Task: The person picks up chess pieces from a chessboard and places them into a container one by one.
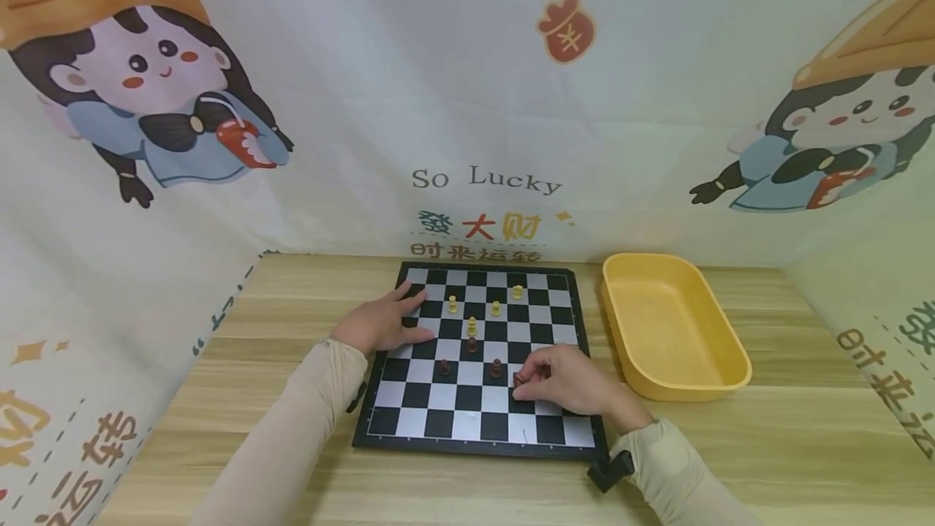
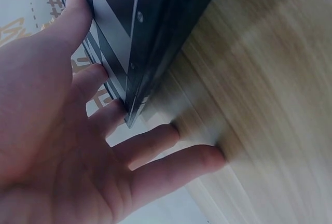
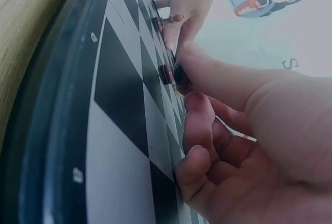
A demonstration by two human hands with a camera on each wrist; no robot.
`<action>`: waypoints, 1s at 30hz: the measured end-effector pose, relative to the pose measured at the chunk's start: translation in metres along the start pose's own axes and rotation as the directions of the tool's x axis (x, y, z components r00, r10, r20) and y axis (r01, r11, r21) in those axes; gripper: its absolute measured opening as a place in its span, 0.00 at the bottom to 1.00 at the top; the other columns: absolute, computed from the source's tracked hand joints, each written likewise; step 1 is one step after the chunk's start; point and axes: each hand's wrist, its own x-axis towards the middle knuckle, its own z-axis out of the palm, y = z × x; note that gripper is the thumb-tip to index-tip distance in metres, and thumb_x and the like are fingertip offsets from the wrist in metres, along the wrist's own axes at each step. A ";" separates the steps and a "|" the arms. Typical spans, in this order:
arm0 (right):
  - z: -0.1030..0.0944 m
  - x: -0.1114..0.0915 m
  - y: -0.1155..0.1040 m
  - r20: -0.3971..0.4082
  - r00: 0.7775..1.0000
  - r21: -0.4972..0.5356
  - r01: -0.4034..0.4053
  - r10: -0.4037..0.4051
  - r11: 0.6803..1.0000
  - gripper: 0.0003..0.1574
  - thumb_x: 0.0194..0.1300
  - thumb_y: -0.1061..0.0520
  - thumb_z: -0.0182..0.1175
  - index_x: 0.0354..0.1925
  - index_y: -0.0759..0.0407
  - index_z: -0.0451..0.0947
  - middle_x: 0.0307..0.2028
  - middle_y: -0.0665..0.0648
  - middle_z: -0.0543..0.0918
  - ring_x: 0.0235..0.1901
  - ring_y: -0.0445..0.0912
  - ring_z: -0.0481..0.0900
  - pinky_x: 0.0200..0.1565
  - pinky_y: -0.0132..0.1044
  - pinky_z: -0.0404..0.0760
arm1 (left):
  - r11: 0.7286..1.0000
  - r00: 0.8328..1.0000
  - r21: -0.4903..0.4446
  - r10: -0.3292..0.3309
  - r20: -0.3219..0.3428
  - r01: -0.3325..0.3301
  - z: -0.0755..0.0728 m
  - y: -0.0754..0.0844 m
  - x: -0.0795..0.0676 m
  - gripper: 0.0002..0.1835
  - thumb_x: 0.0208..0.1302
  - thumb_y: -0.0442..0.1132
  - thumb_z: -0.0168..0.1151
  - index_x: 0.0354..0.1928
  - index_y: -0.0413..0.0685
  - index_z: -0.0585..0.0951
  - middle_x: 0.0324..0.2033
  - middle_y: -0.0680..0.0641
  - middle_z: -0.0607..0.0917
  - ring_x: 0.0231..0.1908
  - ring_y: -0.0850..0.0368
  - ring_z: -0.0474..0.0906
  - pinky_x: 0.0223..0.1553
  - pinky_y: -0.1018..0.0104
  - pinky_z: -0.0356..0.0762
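From where I stand, the chessboard [image 1: 467, 425] lies flat on the desk [image 1: 803, 437], with a person's hands at it. The right hand [image 1: 573, 380] has thumb and fingers [image 1: 538, 361] drawn together, pinching a dark red piece [image 1: 518, 380] over the board's right side, toward the near edge; whether its base touches the square I can't quite tell, since the fingers hide most of it. The left hand [image 1: 376, 325] is spread wide, gripping nothing, its thumb and nearest fingers touching the board's left side. Three other dark pieces [image 1: 497, 368] stand nearby, and four yellow ones [image 1: 453, 305] farther back (one just behind a dark one). A yellow tray [image 1: 612, 311] sits to the board's right.
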 end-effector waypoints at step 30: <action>-0.040 -0.007 -0.015 -0.143 0.988 0.042 -0.047 0.052 0.998 0.05 0.62 0.52 0.73 0.38 0.49 0.89 0.15 0.47 0.62 0.17 0.41 0.61 0.21 0.27 0.59 | 1.000 1.000 -0.009 0.008 -0.019 -0.008 0.002 -0.002 0.001 0.45 0.68 0.67 0.59 0.81 0.62 0.55 0.82 0.43 0.49 0.77 0.33 0.57 0.74 0.39 0.65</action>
